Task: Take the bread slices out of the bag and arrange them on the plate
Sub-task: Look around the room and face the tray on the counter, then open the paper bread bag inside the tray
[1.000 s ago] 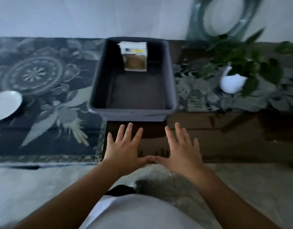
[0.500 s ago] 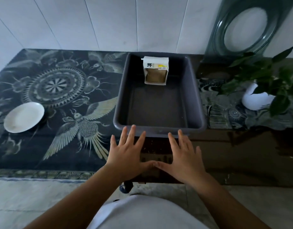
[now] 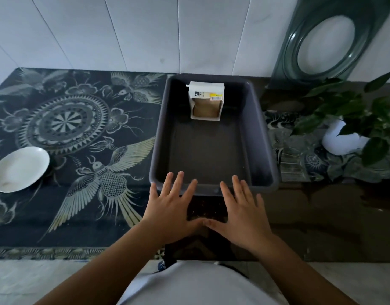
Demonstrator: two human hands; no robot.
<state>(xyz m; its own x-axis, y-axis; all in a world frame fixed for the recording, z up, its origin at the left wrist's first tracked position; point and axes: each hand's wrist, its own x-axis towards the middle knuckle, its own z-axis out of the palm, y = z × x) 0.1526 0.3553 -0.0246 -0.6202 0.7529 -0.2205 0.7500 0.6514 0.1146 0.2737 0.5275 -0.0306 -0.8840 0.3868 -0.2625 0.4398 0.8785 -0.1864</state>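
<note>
A white bread bag (image 3: 206, 101) with brown slices showing through its window stands upright at the far end of a dark grey tub (image 3: 159, 137). A white plate (image 3: 19, 169) lies at the far left on the patterned cloth, with nothing on it. My left hand (image 3: 171, 206) and my right hand (image 3: 242, 211) rest flat on the dark table just in front of the tub's near rim. Their fingers are spread and the thumb tips touch. Neither hand holds anything.
A dark cloth (image 3: 79, 133) with a mandala and bird pattern covers the table's left half. A leafy plant in a white pot (image 3: 341, 139) stands at the right. A dark framed oval mirror (image 3: 328, 38) leans on the tiled wall behind it.
The camera has tilted up and the view has sharpened, so more wall shows. My hands stay flat in the same pose in front of the tub.
</note>
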